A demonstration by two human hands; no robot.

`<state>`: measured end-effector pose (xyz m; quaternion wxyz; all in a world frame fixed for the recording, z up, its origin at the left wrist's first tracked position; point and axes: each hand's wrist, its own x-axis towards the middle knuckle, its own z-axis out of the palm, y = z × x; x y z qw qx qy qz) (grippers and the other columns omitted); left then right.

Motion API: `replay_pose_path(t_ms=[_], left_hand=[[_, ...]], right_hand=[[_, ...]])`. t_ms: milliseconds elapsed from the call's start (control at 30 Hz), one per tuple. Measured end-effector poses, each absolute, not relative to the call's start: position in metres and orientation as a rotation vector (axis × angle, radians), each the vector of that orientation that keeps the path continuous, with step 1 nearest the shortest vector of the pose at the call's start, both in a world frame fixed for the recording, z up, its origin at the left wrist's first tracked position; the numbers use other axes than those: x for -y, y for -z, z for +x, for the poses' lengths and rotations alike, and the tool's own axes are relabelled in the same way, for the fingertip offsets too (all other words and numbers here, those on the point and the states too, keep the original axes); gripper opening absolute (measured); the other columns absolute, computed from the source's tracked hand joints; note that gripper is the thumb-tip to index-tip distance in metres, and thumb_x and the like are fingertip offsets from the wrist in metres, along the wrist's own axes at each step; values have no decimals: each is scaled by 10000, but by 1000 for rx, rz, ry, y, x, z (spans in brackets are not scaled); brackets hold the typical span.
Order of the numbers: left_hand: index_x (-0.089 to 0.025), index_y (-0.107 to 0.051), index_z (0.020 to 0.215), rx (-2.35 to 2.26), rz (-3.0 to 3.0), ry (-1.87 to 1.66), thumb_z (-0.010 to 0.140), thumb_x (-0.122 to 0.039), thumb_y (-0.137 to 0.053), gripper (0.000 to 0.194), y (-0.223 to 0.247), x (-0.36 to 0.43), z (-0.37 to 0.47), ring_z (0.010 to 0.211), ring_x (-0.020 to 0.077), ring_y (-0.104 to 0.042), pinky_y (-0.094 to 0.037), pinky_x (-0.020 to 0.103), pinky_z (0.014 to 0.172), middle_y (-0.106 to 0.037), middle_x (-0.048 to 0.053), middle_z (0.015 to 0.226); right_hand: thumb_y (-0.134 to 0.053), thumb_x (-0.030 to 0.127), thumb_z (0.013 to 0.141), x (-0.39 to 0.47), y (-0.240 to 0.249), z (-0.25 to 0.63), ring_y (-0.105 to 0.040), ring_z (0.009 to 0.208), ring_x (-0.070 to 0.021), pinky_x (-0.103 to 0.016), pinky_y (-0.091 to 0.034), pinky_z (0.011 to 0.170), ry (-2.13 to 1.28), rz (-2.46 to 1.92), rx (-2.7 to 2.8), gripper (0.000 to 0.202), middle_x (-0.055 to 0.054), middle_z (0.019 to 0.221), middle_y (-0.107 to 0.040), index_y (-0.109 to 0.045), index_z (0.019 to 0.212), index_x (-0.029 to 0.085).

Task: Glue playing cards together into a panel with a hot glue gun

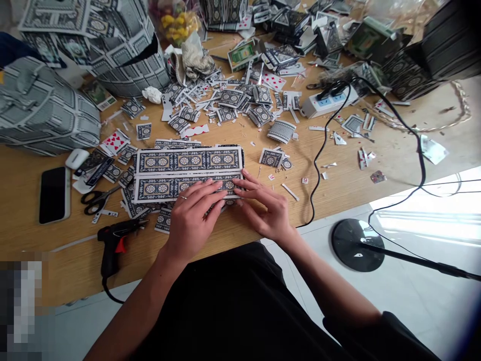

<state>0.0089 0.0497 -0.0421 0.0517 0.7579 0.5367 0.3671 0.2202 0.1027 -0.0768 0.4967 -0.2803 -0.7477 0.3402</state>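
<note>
Two long rows of joined playing cards (pixel 190 159), patterned backs up, lie one above the other as a flat panel, with a narrow seam between them. My left hand (pixel 192 213) rests on the lower row, fingers stretched out flat. At the panel's right end is my right hand (pixel 266 203), fingers apart, their tips touching the edge and its thumb near the lower corner. What lies under my palms is hidden. Left of the panel are a black glue gun (pixel 114 238) with a red trigger and a pair of scissors (pixel 96 200).
A phone (pixel 54 194) and a white case (pixel 77 158) lie at left. Card-covered bags (pixel 48 108) stand behind them. Card scraps (pixel 229 98) litter the table's back. A power strip (pixel 328 102) trails black cables at right. A round black stand base (pixel 356 245) is on the floor.
</note>
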Motion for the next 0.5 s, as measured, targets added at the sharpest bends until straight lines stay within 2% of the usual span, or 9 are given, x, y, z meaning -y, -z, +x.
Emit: replay_pose_path(t_ms=[500], left_hand=[[-241,-761,1184,-1636,2276,-1175,989,-118,-748,231,44,-49,12,1281,240,-761,-582,481,1195,-825,58,1292]], right_hand=[[-723,87,976,-103,77,220,-662,1460,-322,-576,-547,1263,-809,-671,1824,352,-110,1419,-781,-772,1286,245]])
